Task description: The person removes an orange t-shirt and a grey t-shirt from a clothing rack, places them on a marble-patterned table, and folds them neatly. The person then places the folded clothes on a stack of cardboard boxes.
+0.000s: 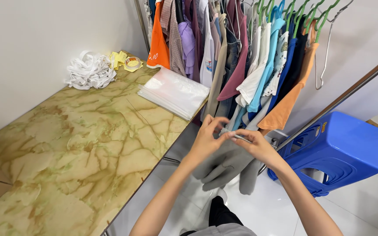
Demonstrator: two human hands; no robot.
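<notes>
The left hand (207,139) and the right hand (255,146) meet just in front of the person, fingertips nearly touching; both pinch the top edge of a grey garment (226,168), which hangs down below them toward the white tiled floor (364,205); the left fingers close over the edge from above, the right fingers grip it from the side, and a thin pale strip, perhaps a hanger bar or a fold of cloth, shows between them, though the view is too small to tell which. Directly beyond the hands hangs a crowded clothes rack (241,52), with shirts in orange, purple, maroon, white, light blue and dark blue on green and wire hangers. To the left of the hands runs a bench (66,148) with a yellow-green marbled top; on its far part, ahead and left of the left hand, lies a stack of clear plastic bags (173,92), and farther off by the wall a heap of white strips (90,71) beside some yellow tags (125,61). To the right of the right hand lies a blue plastic stool (342,148) on its side.
</notes>
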